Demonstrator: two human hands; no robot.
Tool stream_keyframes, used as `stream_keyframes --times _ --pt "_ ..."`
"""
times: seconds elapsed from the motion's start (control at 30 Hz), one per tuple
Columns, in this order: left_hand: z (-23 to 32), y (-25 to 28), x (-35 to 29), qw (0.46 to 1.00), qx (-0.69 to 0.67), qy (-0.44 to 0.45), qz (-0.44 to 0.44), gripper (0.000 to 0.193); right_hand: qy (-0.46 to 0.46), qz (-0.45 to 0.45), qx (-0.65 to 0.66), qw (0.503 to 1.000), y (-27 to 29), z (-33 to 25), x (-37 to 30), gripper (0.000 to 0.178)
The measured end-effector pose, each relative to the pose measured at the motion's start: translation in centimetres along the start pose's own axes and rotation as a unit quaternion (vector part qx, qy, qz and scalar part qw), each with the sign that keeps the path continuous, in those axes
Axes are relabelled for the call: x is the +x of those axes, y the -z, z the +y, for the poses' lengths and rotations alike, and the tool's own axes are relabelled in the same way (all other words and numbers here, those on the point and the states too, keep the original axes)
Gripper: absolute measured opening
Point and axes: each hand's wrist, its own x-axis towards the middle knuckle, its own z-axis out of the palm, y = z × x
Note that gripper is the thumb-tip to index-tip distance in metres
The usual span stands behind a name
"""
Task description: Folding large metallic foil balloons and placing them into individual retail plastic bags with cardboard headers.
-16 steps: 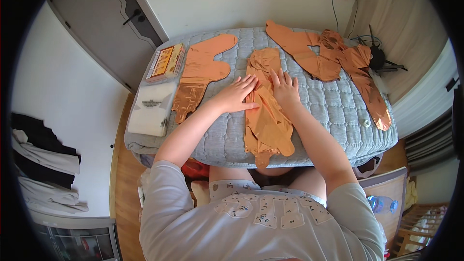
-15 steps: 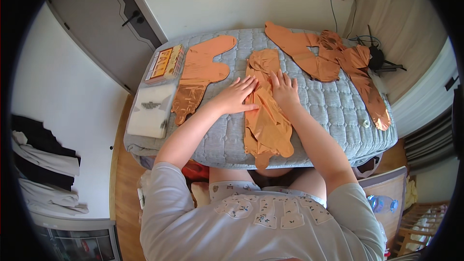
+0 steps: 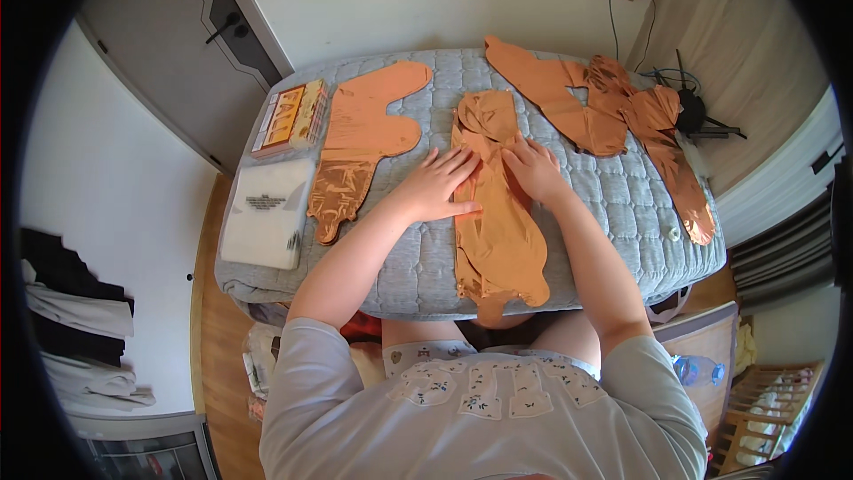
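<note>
Copper foil balloon (image 3: 505, 249): flat, mid-mattress (image 3: 609, 204); likely light, slippery, easily creased; best held by its edges.
My left hand (image 3: 440, 185): spread over it.
My right hand (image 3: 536, 171): touching; whether pinching, I cannot tell.

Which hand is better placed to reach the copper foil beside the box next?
Left, likely: the left hand is nearer that copper foil; the right hand is at the far edge of the middle foil.

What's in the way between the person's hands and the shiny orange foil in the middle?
Nothing that I can see! The left hand and right hand both touch the middle foil, with nothing visible in between.
</note>
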Motion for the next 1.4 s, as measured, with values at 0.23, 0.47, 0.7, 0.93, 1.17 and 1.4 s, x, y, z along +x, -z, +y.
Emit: stream_keyframes --times 0.23,0.47,0.7,0.93,1.17,1.4 --pt "0.0 0.3 -0.8 1.0 0.015 -0.003 0.017 0.084 0.04 -0.021 -0.01 0.999 1.7 -1.4 -0.5 0.052" --pt "-0.4 -0.7 -0.5 1.0 -0.007 0.01 0.015 0.089 0.054 0.008 -0.016 0.998 2.1 -1.4 -0.6 0.052" --pt "-0.3 -1.1 -0.3 1.0 -0.006 0.009 0.021 0.089 0.064 0.049 0.047 0.996 2.7 -1.9 -1.0 0.043" --pt "-0.5 -1.3 -0.5 1.0 0.005 0.025 0.016 0.086 0.255 -0.093 0.121 0.955 4.0 -8.6 -5.8 0.018" --pt "-0.8 -1.6 -0.2 0.999 0.013 0.009 0.028 0.082 0.328 -0.139 -0.021 0.934 3.4 -8.9 -11.5 0.057" --pt "-2.5 -0.3 0.2 0.981 -0.176 0.04 0.076 0.073 0.331 -0.139 -0.015 0.933 2.4 -8.1 -12.0 0.068"
